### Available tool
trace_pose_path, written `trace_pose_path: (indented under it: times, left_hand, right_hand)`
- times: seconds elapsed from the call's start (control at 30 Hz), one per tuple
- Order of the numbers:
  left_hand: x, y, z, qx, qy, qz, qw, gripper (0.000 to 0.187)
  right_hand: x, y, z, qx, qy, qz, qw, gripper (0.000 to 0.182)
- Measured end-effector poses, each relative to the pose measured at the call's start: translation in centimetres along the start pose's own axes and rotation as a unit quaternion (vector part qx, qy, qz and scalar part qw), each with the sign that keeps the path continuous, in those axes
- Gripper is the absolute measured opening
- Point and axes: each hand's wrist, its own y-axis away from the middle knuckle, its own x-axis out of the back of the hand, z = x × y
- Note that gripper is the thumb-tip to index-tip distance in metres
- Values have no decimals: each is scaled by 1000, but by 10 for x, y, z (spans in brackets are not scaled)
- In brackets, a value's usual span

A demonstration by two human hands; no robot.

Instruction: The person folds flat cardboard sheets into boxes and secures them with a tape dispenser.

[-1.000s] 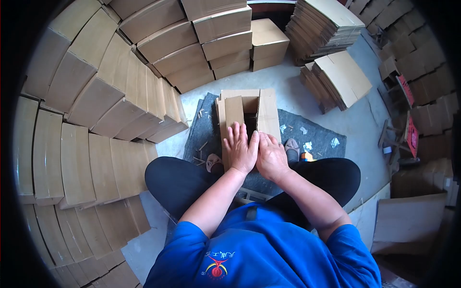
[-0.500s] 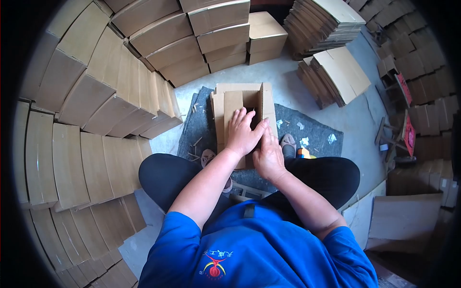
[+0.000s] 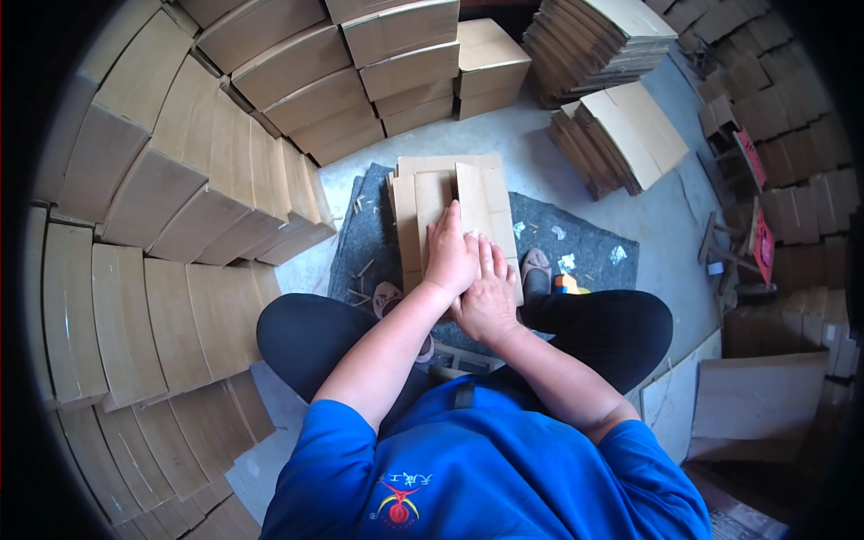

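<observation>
A brown cardboard box (image 3: 483,193) stands between the person's knees, its two long flaps folded inward over the top. My left hand (image 3: 453,256) rests along the seam, fingers stretched forward on the left flap (image 3: 433,195). Flat on the right flap (image 3: 500,236), my right hand (image 3: 489,292) has its fingers extended and touches my left hand. A narrow dark gap shows between the flaps beyond the left fingertips. Neither hand grips anything. The near end of the box is partly hidden by the hands and forearms.
The box stands on a dark mat (image 3: 585,238) strewn with scraps. Stacked cartons (image 3: 193,297) line the left side, and more cartons (image 3: 400,40) rise behind. Flattened cardboard piles (image 3: 634,135) lie at back right. A red-topped stool (image 3: 761,247) stands at right.
The right flap has swung from upright down over the box opening. Both hands have moved slightly toward the body and flattened onto the flaps.
</observation>
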Motion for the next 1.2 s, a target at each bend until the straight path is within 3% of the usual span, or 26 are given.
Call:
trace_pose_path:
  times: [0.07,0.1,0.2,0.3,0.33,0.37,0.43,0.53,0.7,0.8,0.97,1.1,1.2]
  left_hand:
    - [2,6,-3,-110,-138,63,982,53]
    - [6,7,-8,-111,-138,64,982,53]
    - [25,10,-15,-166,-200,-44,965,41]
    - [36,12,-17,-180,-223,-66,956,46]
    - [35,14,-16,-186,-233,-61,953,48]
    - [33,16,-15,-192,-244,-55,949,50]
    - [28,19,-12,-192,-242,-41,950,54]
    - [34,21,-4,-189,-241,-51,951,55]
    - [39,20,-7,-186,-255,-78,946,56]
    - [36,20,-11,-187,-279,-82,938,58]
    - [35,17,-19,-187,-305,-106,928,61]
    - [38,17,-25,-187,-294,-113,931,63]
    - [51,38,-11,-157,-298,-177,925,70]
  right_hand:
    - [-2,0,0,9,31,-12,999,89]
    - [1,-2,-1,17,63,-22,998,88]
    - [27,-9,5,55,71,-82,993,81]
    - [80,-53,20,108,32,-219,969,41]
    - [86,-75,25,52,-1,-272,961,35]
    - [98,-93,17,-18,50,-270,961,35]
    - [83,-121,28,25,67,-83,994,35]
    - [60,-159,27,40,15,-18,999,46]
    - [20,-178,38,58,-77,-50,994,55]
    - [6,-173,43,89,-79,-4,993,56]
    - [1,-171,41,144,21,30,989,56]
    - [10,-172,29,126,49,-25,990,61]
    - [-2,-170,39,130,56,-16,990,64]
